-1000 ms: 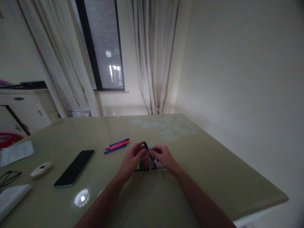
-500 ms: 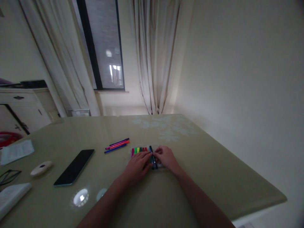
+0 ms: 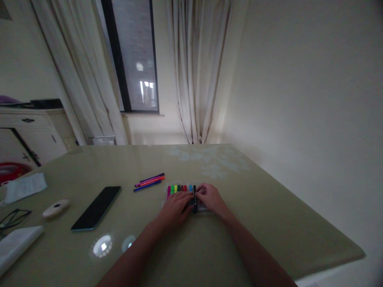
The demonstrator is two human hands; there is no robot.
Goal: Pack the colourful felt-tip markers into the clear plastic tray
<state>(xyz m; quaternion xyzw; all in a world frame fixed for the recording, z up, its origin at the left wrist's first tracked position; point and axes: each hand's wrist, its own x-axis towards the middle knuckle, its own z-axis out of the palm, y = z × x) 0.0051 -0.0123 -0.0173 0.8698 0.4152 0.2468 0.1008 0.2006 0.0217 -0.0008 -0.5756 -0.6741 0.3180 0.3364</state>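
A clear plastic case (image 3: 204,211) lies on the table with a row of felt-tip pens (image 3: 175,188) in it, capped pink, green, yellow, dark green, brown, red and blue. My left hand (image 3: 175,208) rests over these pens, fingers stretched out and covering their lower parts. At the right of the row, a black felt-tip pen (image 3: 195,207) stands nearly in line with the others. My right hand (image 3: 212,198) pinches it from the right side, and the left fingertips touch its other side. Whether the black pen lies fully down in the case, I cannot tell.
Several loose felt-tip pens (image 3: 149,182), purple, pink, orange and blue, lie left of the case. Further left are a phone (image 3: 96,208), a white oval object (image 3: 56,208), eyeglasses (image 3: 14,218), a face mask (image 3: 25,188) and a white box (image 3: 19,245).
The black pen has turned from a slant to nearly parallel with the row, uncovering the blue cap beside it. Both hands stay at the case. The view has shifted slightly.
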